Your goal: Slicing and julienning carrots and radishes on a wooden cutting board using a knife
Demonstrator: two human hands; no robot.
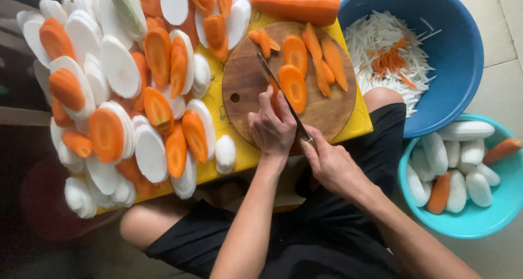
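Note:
A round wooden cutting board point(245, 80) lies on a yellow table point(357, 121) over my knees. My left hand point(271, 127) presses a carrot piece point(274, 88) down on the board. My right hand point(331, 164) grips the handle of a long knife point(278, 86), whose blade lies against that piece beside my left fingers. Carrot slices point(294, 86) and narrower carrot strips point(327, 61) rest on the board's far half. A whole peeled carrot point(297, 8) lies beyond the board.
Several oval slices of white radish point(119, 66) and carrot point(106, 135) cover the table's left part. A dark blue basin point(463, 50) at the right holds shredded radish and carrot. A turquoise basin point(485, 219) holds peeled radishes and carrots.

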